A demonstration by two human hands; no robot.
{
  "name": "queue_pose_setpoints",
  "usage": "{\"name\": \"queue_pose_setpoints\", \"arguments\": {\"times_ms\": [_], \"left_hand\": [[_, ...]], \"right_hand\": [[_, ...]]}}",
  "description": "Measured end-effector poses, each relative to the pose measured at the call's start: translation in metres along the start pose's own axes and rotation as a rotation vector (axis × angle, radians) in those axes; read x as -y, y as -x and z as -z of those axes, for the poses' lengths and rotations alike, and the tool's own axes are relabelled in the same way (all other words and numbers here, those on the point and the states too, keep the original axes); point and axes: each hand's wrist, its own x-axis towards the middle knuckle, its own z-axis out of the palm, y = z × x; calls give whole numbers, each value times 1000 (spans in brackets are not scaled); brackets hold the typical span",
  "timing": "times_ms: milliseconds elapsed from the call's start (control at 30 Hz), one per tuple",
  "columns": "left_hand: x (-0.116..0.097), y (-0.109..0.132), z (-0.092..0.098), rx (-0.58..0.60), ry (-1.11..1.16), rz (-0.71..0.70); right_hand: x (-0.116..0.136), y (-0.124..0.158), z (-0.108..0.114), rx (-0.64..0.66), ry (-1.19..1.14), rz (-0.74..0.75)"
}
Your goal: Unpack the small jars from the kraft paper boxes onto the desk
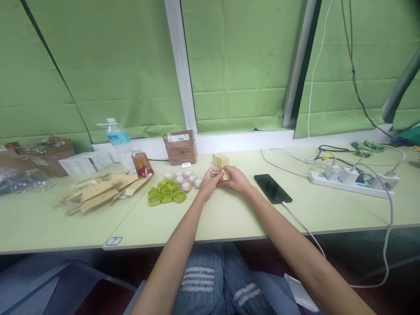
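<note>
Green blinds (239,65) hang behind a pale counter (226,218), whose front edge runs just above the person's knees. Between its front and back edges, nearer the back, a small tan box (225,176) sits between the two hands. The left hand (211,181) and the right hand (236,179) are close together, fingers closed on it from either side; whether it rests on the counter or is lifted, I cannot tell. Its tan sides look like thin card, so I judge it light, fairly stiff along the folds, yet easily dented across a flat face, and probably dry rather than slippery. Opposite side walls near the corners seem the best hold, with light fingertip pressure; squeezing the middle could buckle it. Toward the back edge, just beyond the hands, stands a tan block (220,160). Left of the hands are pale pink cups (187,176) and, nearer the front edge, green cups (166,195). Right of them lies a black phone (273,189).
</note>
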Motion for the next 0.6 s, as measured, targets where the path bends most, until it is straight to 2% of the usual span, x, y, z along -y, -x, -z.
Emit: {"name": "queue_pose_setpoints", "arguments": {"times_ms": [233, 367, 600], "left_hand": [[1, 0, 2, 27, -16, -6], [4, 0, 3, 30, -104, -74], [6, 0, 2, -3, -250, -102]], "right_hand": [[1, 1, 1, -9, 30, -13], [1, 1, 0, -3, 86, -10], [0, 0, -1, 25, 92, -9]]}}
